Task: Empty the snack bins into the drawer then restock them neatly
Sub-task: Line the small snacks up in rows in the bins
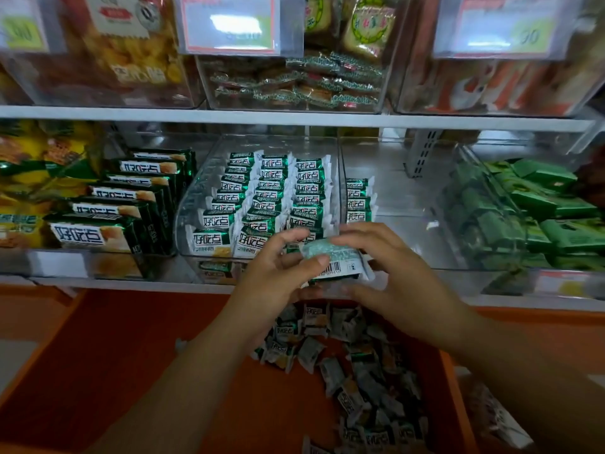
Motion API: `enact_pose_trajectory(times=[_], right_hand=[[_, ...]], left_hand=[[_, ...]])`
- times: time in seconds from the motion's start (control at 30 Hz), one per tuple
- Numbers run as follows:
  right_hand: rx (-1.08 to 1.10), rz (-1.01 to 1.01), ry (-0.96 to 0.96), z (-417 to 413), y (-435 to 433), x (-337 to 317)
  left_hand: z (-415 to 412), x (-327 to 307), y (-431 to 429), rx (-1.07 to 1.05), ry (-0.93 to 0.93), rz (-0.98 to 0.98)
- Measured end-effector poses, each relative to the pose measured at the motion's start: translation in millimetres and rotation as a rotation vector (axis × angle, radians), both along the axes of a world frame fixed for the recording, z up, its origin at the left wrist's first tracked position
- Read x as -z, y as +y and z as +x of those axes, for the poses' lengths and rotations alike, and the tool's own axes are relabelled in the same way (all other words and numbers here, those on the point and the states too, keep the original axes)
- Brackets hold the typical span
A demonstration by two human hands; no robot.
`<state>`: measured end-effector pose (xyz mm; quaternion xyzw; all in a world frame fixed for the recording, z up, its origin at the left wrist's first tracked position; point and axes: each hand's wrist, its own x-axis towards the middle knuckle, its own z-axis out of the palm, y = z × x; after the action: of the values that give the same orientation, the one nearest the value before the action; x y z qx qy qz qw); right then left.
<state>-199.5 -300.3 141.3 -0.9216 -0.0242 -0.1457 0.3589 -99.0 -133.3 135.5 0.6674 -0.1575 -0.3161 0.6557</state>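
A clear plastic snack bin [193, 204] on the middle shelf holds neat rows of small green-and-white snack packets [268, 194]. To its right, a second clear bin [409, 198] holds one short row of the same packets [358, 201]. Just in front of the bins, my left hand [278, 273] and my right hand [393, 270] together hold a small stack of packets [340, 262], barcode side up. Below, the open orange drawer [137, 371] holds a loose pile of packets [353, 365].
Larger green boxes of the same brand [124, 204] stand left of the bin. Green wrapped snacks [540, 208] fill the bin at the right. Upper-shelf bins [294, 80] hold other snacks behind price tags. The white shelf edge [131, 283] runs above the drawer.
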Motion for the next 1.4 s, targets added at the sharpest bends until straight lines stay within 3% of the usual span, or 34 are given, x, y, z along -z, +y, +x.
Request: enact_pose_trajectory(times=[0.1,0.2,0.33,0.57,0.63,0.73,0.83,0.97,1.13,1.33,1.4], right_hand=[[0.082,0.059,-0.010,-2,0,2],[0.116,0.272,0.087,1,0,-2],[0.158,0.369,0.181,10,0,-7],[0.132,0.541,0.258,23,-2,2],[0.151,0.555,0.219,26,-4,4],[0.343,0.630,0.085,30,-30,-8],[0.522,0.510,0.049,40,-82,-10],[0.527,0.144,0.404,71,-121,21],[0.419,0.122,0.562,109,-119,54],[0.435,0.019,0.571,119,-122,65],[0.479,-0.035,0.443,107,-116,47]], left_hand=[[-3,-1,6,0.093,-0.046,0.039],[-2,0,8,0.158,-0.103,0.066],[3,3,2,0.065,-0.189,0.086],[8,11,-8,-0.015,-0.149,0.006],[9,13,-11,-0.015,-0.248,0.041],[13,21,-15,-0.012,-0.563,0.198],[21,33,-21,-0.002,-0.918,0.396],[30,54,-26,0.013,-1.250,0.485],[34,58,-26,0.035,-1.238,0.455],[37,61,-23,0.057,-1.216,0.405],[35,57,-16,0.040,-1.248,0.355]])
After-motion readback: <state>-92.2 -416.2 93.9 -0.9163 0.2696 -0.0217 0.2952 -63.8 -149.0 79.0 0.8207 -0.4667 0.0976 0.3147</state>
